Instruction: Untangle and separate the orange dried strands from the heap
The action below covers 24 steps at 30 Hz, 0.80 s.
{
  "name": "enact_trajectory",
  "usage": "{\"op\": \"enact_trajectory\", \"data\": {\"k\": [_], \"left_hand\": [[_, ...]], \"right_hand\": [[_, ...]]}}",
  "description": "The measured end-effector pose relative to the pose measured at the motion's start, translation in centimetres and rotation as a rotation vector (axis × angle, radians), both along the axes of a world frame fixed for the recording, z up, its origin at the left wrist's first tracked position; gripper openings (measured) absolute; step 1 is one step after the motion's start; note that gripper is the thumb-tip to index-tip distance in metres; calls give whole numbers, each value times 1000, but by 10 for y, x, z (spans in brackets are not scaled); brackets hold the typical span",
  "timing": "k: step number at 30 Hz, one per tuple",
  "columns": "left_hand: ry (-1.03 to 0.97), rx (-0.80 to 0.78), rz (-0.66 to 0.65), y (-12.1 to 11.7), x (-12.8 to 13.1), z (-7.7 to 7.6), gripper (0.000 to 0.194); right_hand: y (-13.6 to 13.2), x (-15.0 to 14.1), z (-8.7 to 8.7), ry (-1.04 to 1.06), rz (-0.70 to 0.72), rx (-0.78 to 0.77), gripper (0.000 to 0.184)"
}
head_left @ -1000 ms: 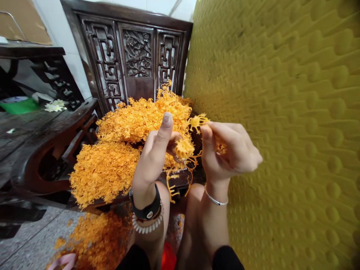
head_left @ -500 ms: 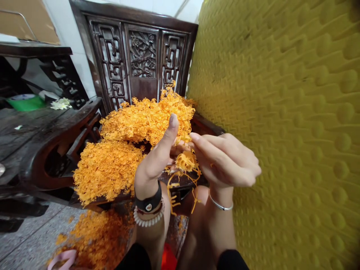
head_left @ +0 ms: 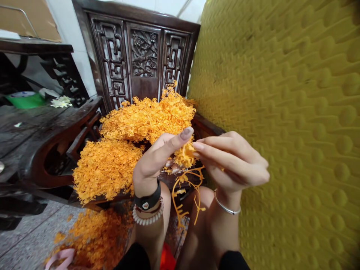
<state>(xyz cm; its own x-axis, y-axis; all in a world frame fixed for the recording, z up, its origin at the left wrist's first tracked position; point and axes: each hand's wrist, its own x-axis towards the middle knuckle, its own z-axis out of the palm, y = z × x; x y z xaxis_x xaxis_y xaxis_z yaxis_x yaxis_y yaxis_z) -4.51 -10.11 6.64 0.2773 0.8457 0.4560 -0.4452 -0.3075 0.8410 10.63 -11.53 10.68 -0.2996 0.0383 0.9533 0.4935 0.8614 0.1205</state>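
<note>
My left hand (head_left: 159,157) and my right hand (head_left: 233,161) meet in front of me, pinching a tangled clump of orange cordyceps-like strands (head_left: 185,155) between their fingertips. Thin loose strands (head_left: 187,191) hang down from the clump over my knees. Behind my hands, a large heap of the same orange strands (head_left: 146,116) lies on a dark carved wooden bench (head_left: 144,56). A black band and a white shell bracelet (head_left: 147,212) circle my left wrist, and a silver bangle (head_left: 227,207) circles my right.
A yellow dimpled padded wall (head_left: 295,112) rises close on the right. More orange strands (head_left: 95,236) lie on the speckled floor at lower left, beside a pink loop (head_left: 60,258). A green bowl (head_left: 25,100) and white flowers (head_left: 61,101) stand at upper left.
My left thumb has tipped from upright to lying rightward over the clump. My hands have closed in on it, and the loose strands hang lower.
</note>
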Motion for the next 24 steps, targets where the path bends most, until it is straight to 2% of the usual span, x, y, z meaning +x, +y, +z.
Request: {"op": "enact_trajectory", "data": {"k": [3, 7, 10, 13, 18, 20, 24], "left_hand": [[42, -53, -224, -3, -3, 9, 43], [16, -32, -356, -4, -7, 19, 30], [-50, -39, -384, -7, -5, 22, 27], [-68, -77, -324, -12, 4, 26, 28], [-42, -43, -278, -18, 25, 31, 29], [-11, -51, -324, -19, 30, 32, 31], [27, -130, -496, -21, 37, 31, 41]], "right_hand": [[0, 1, 2, 21, 63, -56, 30], [1, 3, 4, 19, 130, -151, 28], [1, 2, 4, 25, 162, -254, 22], [0, -1, 4, 92, 155, -385, 13], [-5, -4, 2, 311, 89, -524, 20], [-9, -4, 2, 369, 103, -543, 28], [-17, -1, 2, 477, 236, -647, 44]]}}
